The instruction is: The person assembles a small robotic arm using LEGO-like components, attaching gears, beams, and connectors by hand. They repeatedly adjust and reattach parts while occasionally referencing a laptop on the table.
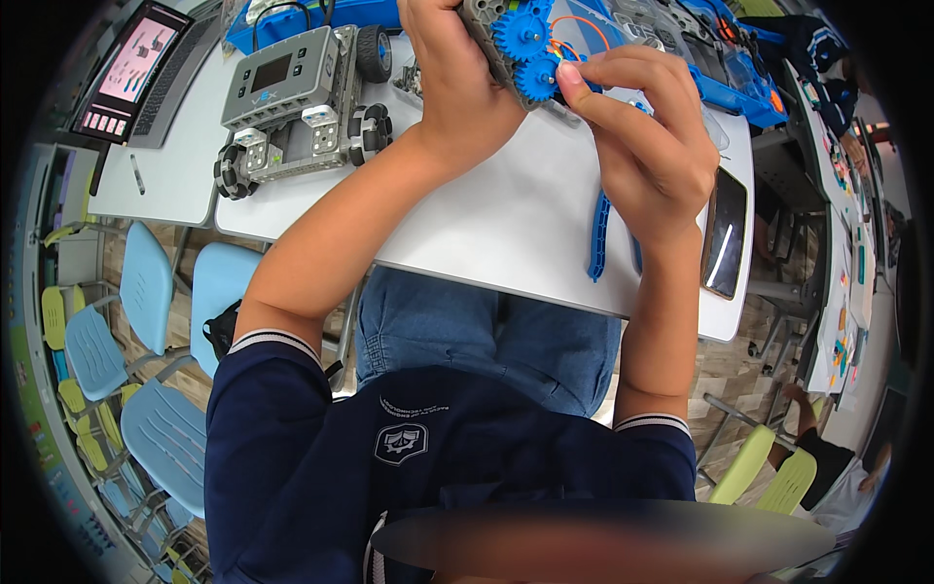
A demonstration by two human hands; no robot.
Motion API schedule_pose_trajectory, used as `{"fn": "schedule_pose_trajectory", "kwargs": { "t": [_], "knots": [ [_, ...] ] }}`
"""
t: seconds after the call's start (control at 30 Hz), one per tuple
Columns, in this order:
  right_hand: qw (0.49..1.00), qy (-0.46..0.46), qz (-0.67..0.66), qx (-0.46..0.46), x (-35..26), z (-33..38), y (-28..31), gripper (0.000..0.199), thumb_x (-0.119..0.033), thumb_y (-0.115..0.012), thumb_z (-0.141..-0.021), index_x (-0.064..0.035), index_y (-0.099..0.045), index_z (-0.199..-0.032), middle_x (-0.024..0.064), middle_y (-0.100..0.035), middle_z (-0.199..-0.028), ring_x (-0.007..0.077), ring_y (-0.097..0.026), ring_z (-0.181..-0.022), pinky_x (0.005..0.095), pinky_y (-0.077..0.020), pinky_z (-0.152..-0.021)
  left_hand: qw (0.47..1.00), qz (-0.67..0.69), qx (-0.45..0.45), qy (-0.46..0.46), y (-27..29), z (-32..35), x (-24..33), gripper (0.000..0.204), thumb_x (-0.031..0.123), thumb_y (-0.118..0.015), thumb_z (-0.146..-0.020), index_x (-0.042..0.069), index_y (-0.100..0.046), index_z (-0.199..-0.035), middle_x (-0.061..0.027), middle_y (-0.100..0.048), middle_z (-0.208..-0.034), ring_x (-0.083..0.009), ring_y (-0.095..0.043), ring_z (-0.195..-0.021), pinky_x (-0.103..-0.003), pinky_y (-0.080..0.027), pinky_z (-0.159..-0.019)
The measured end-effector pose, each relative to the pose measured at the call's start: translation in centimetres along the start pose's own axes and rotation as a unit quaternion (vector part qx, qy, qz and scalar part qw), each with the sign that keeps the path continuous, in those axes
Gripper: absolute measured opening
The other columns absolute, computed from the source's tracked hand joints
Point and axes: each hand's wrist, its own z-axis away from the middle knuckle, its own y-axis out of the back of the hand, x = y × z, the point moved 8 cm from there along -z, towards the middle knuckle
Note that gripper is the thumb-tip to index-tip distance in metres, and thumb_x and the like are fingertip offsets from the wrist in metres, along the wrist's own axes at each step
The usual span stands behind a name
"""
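Above the table's far part, my left hand (pixel 455 102) is wrapped round a grey plastic building-piece assembly (pixel 484 29). Two blue gears, an upper one (pixel 520 34) and a lower one (pixel 538 76), sit side by side on its face. Thumb and forefinger of my right hand (pixel 650 136) are pinched together at the right edge of the lower gear; whatever is between the fingertips is hidden. A thin orange cord (pixel 595 29) loops behind the gears. Beneath my right wrist lies a blue slotted beam (pixel 599 238) on the white table (pixel 467 229).
A wheeled robot (pixel 292 107) with a grey control box stands left of my left forearm. Farther left are a laptop (pixel 146 73) and a pen (pixel 137 174). Blue parts trays (pixel 725 92) stand far right, above a phone (pixel 726 234). Blue chairs (pixel 146 282) line the left; people sit right.
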Motion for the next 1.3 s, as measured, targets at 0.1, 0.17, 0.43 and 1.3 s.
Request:
{"fn": "schedule_pose_trajectory", "kwargs": {
  "t": [0.1, 0.17, 0.43, 1.3],
  "knots": [
    [1.0, 0.005, -0.004, -0.001, 0.1, 0.0, 0.0, 0.043, 0.014, -0.068, -0.061, -0.01, -0.077, -0.096, 0.0061, -0.067, -0.09, 0.0264, -0.063, -0.088, 0.0361, -0.052, -0.075, 1.0, 0.004, -0.009, 0.005, 0.0, 0.0, 0.0, 0.069, 0.027, -0.084, -0.079, 0.0, -0.037, -0.122, -0.0136, -0.043, -0.111, -0.0241, -0.047, -0.101, -0.036, -0.041, -0.091],
    [1.0, 0.002, -0.006, -0.003, 0.4, 0.1, -0.1, 0.042, 0.014, -0.069, -0.063, -0.0099, -0.077, -0.096, 0.0059, -0.067, -0.09, 0.0265, -0.063, -0.087, 0.0361, -0.0518, -0.074, 1.0, 0.013, -0.019, 0.013, -0.2, 0.1, -0.1, 0.07, 0.026, -0.084, -0.078, 0.0, -0.036, -0.123, -0.0135, -0.043, -0.112, -0.0241, -0.047, -0.102, -0.036, -0.042, -0.091],
    [0.999, -0.012, -0.04, -0.004, 1.2, 0.2, -0.2, 0.032, 0.011, -0.072, -0.069, -0.0093, -0.077, -0.093, 0.0051, -0.067, -0.088, 0.025, -0.062, -0.084, 0.034, -0.0499, -0.07, 0.998, 0.044, -0.022, 0.048, -0.8, 0.5, -0.4, 0.07, 0.019, -0.085, -0.078, 0.0, -0.036, -0.124, -0.0129, -0.043, -0.113, -0.0228, -0.047, -0.102, -0.035, -0.042, -0.091],
    [0.959, -0.226, -0.147, 0.091, 4.1, 1.2, 1.0, 0.05, 0.003, -0.082, -0.074, -0.0042, -0.044, -0.106, 0.0179, -0.065, -0.111, 0.0215, -0.062, -0.111, 0.0339, -0.045, -0.099, 0.977, -0.007, -0.171, 0.129, -3.1, 0.6, 1.7, 0.061, 0.018, -0.083, -0.074, 0.001, -0.045, -0.118, -0.019, -0.053, -0.105, -0.0369, -0.054, -0.095, -0.044, -0.045, -0.084]
  ]
}}
